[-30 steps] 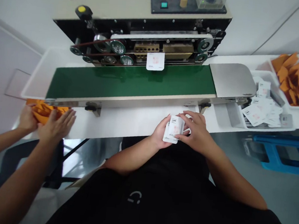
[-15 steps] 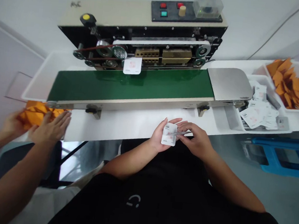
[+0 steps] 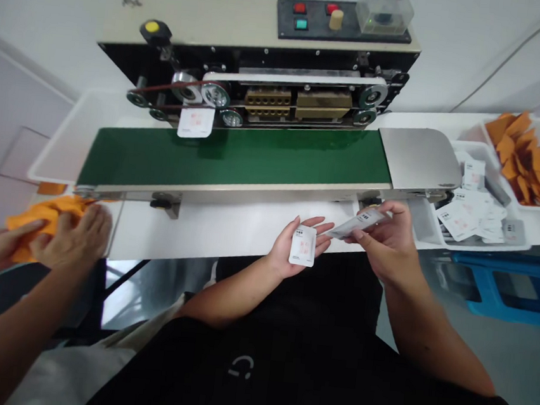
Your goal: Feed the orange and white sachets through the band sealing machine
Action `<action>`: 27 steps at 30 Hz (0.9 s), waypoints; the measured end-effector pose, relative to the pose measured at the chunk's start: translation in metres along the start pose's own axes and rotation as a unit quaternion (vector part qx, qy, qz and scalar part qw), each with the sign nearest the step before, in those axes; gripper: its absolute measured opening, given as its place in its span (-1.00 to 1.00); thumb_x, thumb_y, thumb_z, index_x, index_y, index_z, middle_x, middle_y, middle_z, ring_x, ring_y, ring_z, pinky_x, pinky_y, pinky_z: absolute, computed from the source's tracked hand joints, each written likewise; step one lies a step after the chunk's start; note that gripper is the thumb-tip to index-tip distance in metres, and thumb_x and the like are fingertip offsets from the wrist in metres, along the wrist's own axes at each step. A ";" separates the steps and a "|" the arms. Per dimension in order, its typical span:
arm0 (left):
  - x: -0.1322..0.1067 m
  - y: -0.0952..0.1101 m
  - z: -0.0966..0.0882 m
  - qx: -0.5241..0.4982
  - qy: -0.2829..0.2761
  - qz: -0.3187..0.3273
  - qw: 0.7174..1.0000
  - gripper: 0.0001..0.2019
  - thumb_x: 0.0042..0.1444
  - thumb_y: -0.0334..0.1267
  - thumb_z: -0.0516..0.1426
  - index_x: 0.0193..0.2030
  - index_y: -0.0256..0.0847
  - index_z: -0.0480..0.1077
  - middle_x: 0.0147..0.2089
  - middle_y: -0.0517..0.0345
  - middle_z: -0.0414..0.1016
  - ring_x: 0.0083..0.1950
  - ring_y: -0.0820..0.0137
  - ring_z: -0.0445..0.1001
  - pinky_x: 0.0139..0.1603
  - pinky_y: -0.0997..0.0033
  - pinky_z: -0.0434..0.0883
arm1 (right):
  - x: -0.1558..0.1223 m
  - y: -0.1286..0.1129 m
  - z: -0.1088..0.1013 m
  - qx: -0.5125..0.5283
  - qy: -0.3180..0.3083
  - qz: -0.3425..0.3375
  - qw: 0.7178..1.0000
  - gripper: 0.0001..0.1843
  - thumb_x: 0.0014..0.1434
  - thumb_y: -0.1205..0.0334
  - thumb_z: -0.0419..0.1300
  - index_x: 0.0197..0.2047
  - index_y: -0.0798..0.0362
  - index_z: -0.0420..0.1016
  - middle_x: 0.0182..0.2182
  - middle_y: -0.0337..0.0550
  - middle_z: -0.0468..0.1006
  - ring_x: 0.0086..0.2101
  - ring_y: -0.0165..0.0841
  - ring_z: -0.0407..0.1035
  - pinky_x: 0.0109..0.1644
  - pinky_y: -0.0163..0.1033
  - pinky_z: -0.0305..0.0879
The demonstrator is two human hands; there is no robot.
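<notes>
My left hand [image 3: 289, 246] holds a small stack of white sachets [image 3: 302, 246] upright in its palm, just off the table's front edge. My right hand [image 3: 385, 242] pinches one white sachet [image 3: 358, 222] and carries it up and to the right, near the metal plate [image 3: 418, 156] at the belt's right end. Another white sachet [image 3: 195, 122] rides the green conveyor belt [image 3: 236, 156] at its back left, under the rollers of the sealing machine [image 3: 264, 68].
A white tray [image 3: 517, 236] of loose sachets sits right of the belt, and a tray of orange packets [image 3: 527, 154] lies behind it. At the left, another person's hands [image 3: 56, 242] press on orange packets [image 3: 47, 210]. A blue stool [image 3: 505, 289] stands below right.
My right hand drew one sachet off the stack and moved it right. The sachet on the belt travelled left along the sealer. The other person's hands shifted left over the orange packets.
</notes>
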State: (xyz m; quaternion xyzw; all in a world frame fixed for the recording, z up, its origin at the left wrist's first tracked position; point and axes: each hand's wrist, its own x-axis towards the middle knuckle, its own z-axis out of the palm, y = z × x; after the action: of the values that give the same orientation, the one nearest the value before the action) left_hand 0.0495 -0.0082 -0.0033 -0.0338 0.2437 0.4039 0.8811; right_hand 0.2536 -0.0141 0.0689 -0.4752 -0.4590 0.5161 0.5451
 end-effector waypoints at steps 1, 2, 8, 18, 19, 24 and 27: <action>0.001 0.001 -0.001 0.001 0.003 0.000 1.000 -0.50 0.42 0.05 0.17 0.28 -0.31 0.51 0.22 -0.28 0.65 0.14 0.09 0.69 0.27 0.12 0.55 | 0.004 -0.003 -0.001 0.002 0.016 -0.009 1.000 -0.35 0.07 0.16 0.63 0.09 -0.22 0.38 -0.12 -0.28 0.57 -0.24 -0.36 0.56 -0.16 -0.21 0.69; 0.001 0.002 -0.001 0.003 0.005 0.000 1.000 -0.50 0.42 0.05 0.16 0.26 -0.31 0.52 0.22 -0.27 0.65 0.13 0.09 0.69 0.28 0.12 0.54 | 0.009 -0.007 -0.003 0.003 0.033 -0.015 0.999 -0.33 0.02 0.18 0.66 0.09 -0.20 0.43 -0.16 -0.28 0.60 -0.25 -0.36 0.57 -0.14 -0.21 0.69; 0.002 0.008 -0.002 0.015 0.009 0.003 1.000 -0.52 0.46 0.06 0.11 0.19 -0.33 0.55 0.21 -0.25 0.65 0.05 0.16 0.69 0.33 0.10 0.49 | 0.043 -0.028 -0.026 0.014 0.116 -0.020 0.993 -0.59 -0.08 0.16 0.71 -0.26 0.00 0.63 -0.34 -0.18 0.69 -0.37 -0.36 0.58 -0.34 -0.31 0.58; 0.006 0.013 -0.006 0.022 -0.001 0.011 1.000 -0.56 0.40 0.07 0.20 0.15 -0.27 0.57 0.16 -0.17 0.66 -0.02 0.22 0.69 0.25 0.14 0.53 | 0.144 -0.063 -0.055 -0.017 0.090 0.107 0.990 -0.81 0.36 0.42 0.39 -0.09 -0.01 0.49 -0.46 -0.28 0.57 -0.64 -0.52 0.30 -0.59 -0.41 0.20; 0.007 0.013 -0.007 0.023 -0.003 0.011 1.000 -0.56 0.39 0.07 0.21 0.15 -0.26 0.57 0.15 -0.17 0.67 -0.03 0.22 0.69 0.25 0.14 0.53 | 0.151 -0.065 -0.056 -0.018 0.091 0.121 0.988 -0.82 0.37 0.48 0.35 -0.13 0.02 0.49 -0.43 -0.24 0.59 -0.62 -0.54 0.31 -0.57 -0.42 0.22; 0.010 0.014 -0.011 0.027 -0.003 0.006 1.000 -0.53 0.35 0.10 0.25 0.15 -0.26 0.57 0.13 -0.14 0.68 -0.03 0.23 0.69 0.23 0.15 0.54 | 0.175 -0.072 -0.054 -0.028 0.115 0.146 0.982 -0.80 0.40 0.58 0.29 -0.21 0.12 0.50 -0.38 -0.14 0.63 -0.55 -0.57 0.37 -0.50 -0.48 0.33; 0.012 0.015 -0.012 0.026 -0.002 0.002 1.000 -0.54 0.36 0.10 0.24 0.15 -0.25 0.57 0.13 -0.14 0.68 -0.04 0.22 0.69 0.22 0.15 0.55 | 0.184 -0.074 -0.046 -0.030 0.123 0.157 0.980 -0.75 0.45 0.60 0.20 -0.24 0.12 0.47 -0.51 -0.20 0.54 -0.58 -0.56 0.37 -0.52 -0.52 0.30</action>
State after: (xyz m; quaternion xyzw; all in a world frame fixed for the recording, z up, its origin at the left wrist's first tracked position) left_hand 0.0403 0.0075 -0.0167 -0.0092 0.2523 0.3996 0.8813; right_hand 0.3172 0.1663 0.1380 -0.6172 -0.3238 0.5188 0.4950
